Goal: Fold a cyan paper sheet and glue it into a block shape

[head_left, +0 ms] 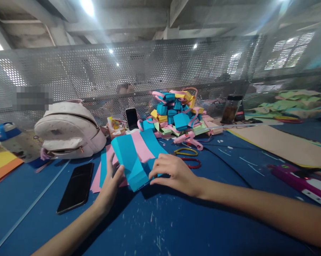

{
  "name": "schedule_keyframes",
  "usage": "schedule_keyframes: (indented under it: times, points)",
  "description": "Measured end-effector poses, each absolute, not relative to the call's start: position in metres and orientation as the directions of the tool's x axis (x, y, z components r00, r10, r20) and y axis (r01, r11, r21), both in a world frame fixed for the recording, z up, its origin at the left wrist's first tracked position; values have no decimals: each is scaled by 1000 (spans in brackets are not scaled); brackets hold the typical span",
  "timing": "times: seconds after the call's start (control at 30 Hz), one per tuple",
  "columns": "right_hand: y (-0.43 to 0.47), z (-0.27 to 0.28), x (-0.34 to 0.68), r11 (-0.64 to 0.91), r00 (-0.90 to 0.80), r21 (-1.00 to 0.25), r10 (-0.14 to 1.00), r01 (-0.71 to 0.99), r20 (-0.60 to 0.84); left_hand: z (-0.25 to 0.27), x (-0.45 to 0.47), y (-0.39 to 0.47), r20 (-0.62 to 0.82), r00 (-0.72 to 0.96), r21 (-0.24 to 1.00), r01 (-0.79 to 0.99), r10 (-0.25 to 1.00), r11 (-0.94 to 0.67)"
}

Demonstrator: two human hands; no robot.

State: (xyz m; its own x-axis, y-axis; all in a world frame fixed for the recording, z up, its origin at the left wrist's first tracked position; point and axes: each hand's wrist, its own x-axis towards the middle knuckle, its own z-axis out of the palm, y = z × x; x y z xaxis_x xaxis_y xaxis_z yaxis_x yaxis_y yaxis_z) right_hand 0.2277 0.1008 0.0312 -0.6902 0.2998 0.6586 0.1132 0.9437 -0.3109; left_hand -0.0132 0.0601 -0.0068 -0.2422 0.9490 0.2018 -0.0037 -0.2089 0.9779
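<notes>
A folded blue paper piece (133, 163), shaped like a small box side, is held up over the table between both hands. My left hand (111, 179) grips its left edge, thumb in front and fingers behind. Thumb and fingers of my right hand (173, 174) pinch its lower right edge. Beneath and behind it lie pink paper sheets (141, 145) and blue paper sheets (152, 142). A pink hot glue gun (188, 139) rests just beyond my right hand, near scissors with yellow and red handles (191, 163).
A heap of small paper baskets (176, 113) stands at the back. On the left are a black phone (76, 187), a pale backpack (69, 133) and a bottle (21, 149). To the right lie a magenta power strip (301, 183), a cable (227, 166) and large paper sheets (280, 142).
</notes>
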Motion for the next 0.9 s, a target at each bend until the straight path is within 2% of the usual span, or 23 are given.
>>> schedule_keyframes:
  times: [0.13, 0.23, 0.27, 0.33, 0.4, 0.47, 0.53, 0.73, 0.9]
  points:
    - [104, 34, 229, 940, -677, -325, 304, 100, 670, -2, -25, 64, 408, -289, 911, 190, 866, -366]
    - [106, 35, 230, 932, -680, -345, 324, 111, 658, 9, -24, 51, 604, -186, 780, 339, 775, -526]
    - [107, 35, 230, 929, -681, -354, 331, 112, 653, 12, -22, 45, 677, -112, 696, 419, 728, -583]
    - [107, 35, 230, 922, -681, -372, 339, 104, 650, 18, -15, 32, 781, 92, 454, 596, 618, -662]
    - [107, 36, 230, 916, -679, -391, 344, 90, 648, 22, -7, 22, 793, 261, 243, 694, 551, -678]
    - [105, 37, 230, 908, -677, -411, 353, 81, 646, 25, -1, 15, 785, 338, 135, 725, 520, -675]
    - [104, 38, 230, 899, -678, -431, 364, 77, 639, 25, 3, 14, 791, 354, 101, 729, 499, -677]
    - [98, 43, 230, 888, -691, -458, 358, 44, 628, 25, 2, 18, 765, 359, 148, 711, 535, -688]
    - [95, 48, 230, 886, -695, -463, 337, 7, 635, 27, 1, 17, 721, 433, 126, 686, 541, -717]
